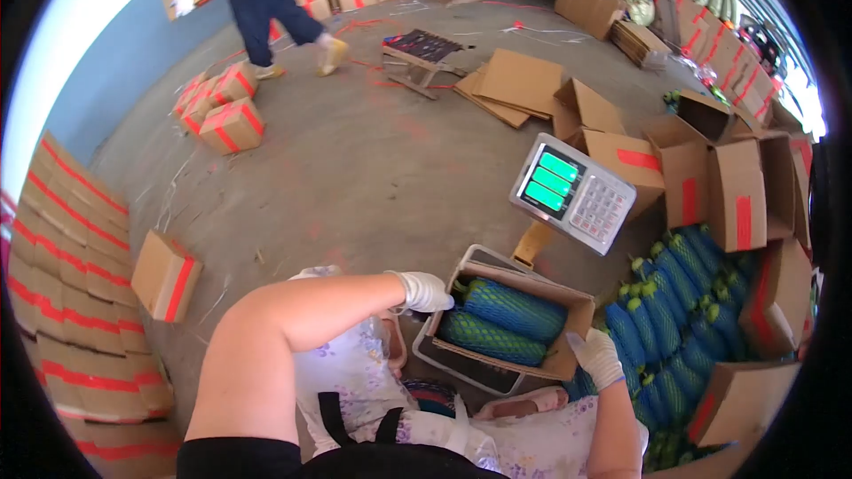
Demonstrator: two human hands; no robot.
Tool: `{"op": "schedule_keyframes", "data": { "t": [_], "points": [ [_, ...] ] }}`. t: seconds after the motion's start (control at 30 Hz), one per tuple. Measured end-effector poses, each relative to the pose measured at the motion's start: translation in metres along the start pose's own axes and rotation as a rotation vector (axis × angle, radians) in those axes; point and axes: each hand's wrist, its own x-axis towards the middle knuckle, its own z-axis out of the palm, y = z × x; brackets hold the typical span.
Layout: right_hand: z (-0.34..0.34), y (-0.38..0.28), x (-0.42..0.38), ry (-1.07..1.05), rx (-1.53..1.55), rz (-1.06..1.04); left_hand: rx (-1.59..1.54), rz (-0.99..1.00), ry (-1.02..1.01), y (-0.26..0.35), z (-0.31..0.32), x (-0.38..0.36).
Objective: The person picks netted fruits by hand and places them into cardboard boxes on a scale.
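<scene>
An open cardboard box (497,356) rests on a scale platform (479,253) in front of me. Inside it lie green vegetables in blue netting (515,305). My left hand (424,292), in a white glove, is at the box's left end with its fingers close together on the edge. At the right end, my right hand (597,359), also gloved, has its thumb at the inside of the wall and its fingers outside. The scale's display (574,192) stands behind the box, lit green.
Netted vegetables (679,302) are piled at the right, beside open boxes (710,177). Taped boxes (80,319) are stacked at the left, with a single box (166,277) near them. Flat cardboard (517,82) lies behind. A person (257,0) is at the upper left.
</scene>
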Motion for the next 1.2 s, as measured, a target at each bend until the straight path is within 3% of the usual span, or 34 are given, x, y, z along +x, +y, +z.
{"op": "schedule_keyframes", "data": {
  "t": [0.17, 0.27, 0.3, 0.33, 0.37, 0.4, 0.43, 0.5, 0.57, 0.6, 0.67, 0.77, 0.87, 0.9, 0.93, 1.0, 1.03, 1.07, 1.13, 1.2],
  "points": [
    [-0.011, -0.013, 0.007, -0.077, -0.183, 0.008, 0.195, 0.066, 0.086, 0.004, -0.008, -0.012],
    [-0.016, -0.040, 0.024, -0.092, -0.199, -0.052, 0.230, 0.115, 0.162, -0.030, -0.021, -0.006],
    [-0.011, -0.045, 0.035, -0.069, -0.177, -0.109, 0.123, 0.002, 0.164, -0.030, -0.031, -0.021],
    [-0.009, -0.052, 0.044, -0.045, -0.154, -0.166, 0.164, 0.146, 0.224, -0.071, -0.032, -0.004],
    [-0.016, -0.073, 0.045, -0.021, -0.125, -0.199, 0.039, -0.037, 0.226, -0.046, -0.045, -0.045],
    [-0.023, -0.099, 0.046, 0.002, -0.097, -0.232, -0.013, -0.066, 0.266, -0.058, -0.049, -0.058],
    [-0.025, -0.119, 0.055, -0.011, -0.122, -0.235, 0.143, 0.045, 0.329, -0.086, -0.052, -0.060],
    [-0.022, -0.157, 0.069, -0.006, -0.133, -0.272, 0.080, -0.057, 0.397, -0.116, -0.057, -0.085],
    [-0.019, -0.204, 0.088, 0.059, -0.090, -0.339, 0.252, 0.133, 0.488, -0.180, -0.065, -0.092],
    [-0.012, -0.228, 0.095, 0.080, -0.062, -0.367, 0.251, 0.121, 0.485, -0.184, -0.067, -0.105],
    [-0.002, -0.274, 0.108, 0.045, -0.114, -0.434, -0.562, -0.270, 0.556, -0.194, -0.061, -0.138],
    [0.029, -0.325, 0.131, -0.007, -0.152, -0.516, -0.773, -0.295, 0.646, -0.284, -0.031, -0.139],
    [0.036, -0.326, 0.106, -0.014, -0.081, -0.690, -0.719, -0.270, 0.658, -0.316, 0.024, -0.137],
    [0.032, -0.319, 0.092, -0.079, -0.147, -0.698, -1.299, -0.535, 0.620, -0.342, 0.049, -0.119],
    [0.028, -0.303, 0.083, -0.136, -0.217, -0.704, -1.335, -0.560, 0.613, -0.358, 0.077, -0.115],
    [0.030, -0.252, 0.074, -0.198, -0.259, -0.683, -1.847, -0.275, 0.754, -0.382, 0.130, -0.106],
    [0.032, -0.221, 0.070, -0.167, -0.299, -0.725, -1.917, -0.216, 0.748, -0.405, 0.160, -0.081],
    [0.028, -0.199, 0.061, -0.260, -0.329, -0.610, -1.961, -0.169, 0.625, -0.350, 0.147, -0.111],
    [0.027, -0.159, 0.040, -0.315, -0.490, -0.439, -2.145, -0.045, 0.540, -0.375, 0.179, -0.081],
    [0.030, -0.135, 0.019, -0.394, -0.603, -0.295, -2.214, -0.055, 0.669, -0.326, 0.150, -0.078]
  ]
}}
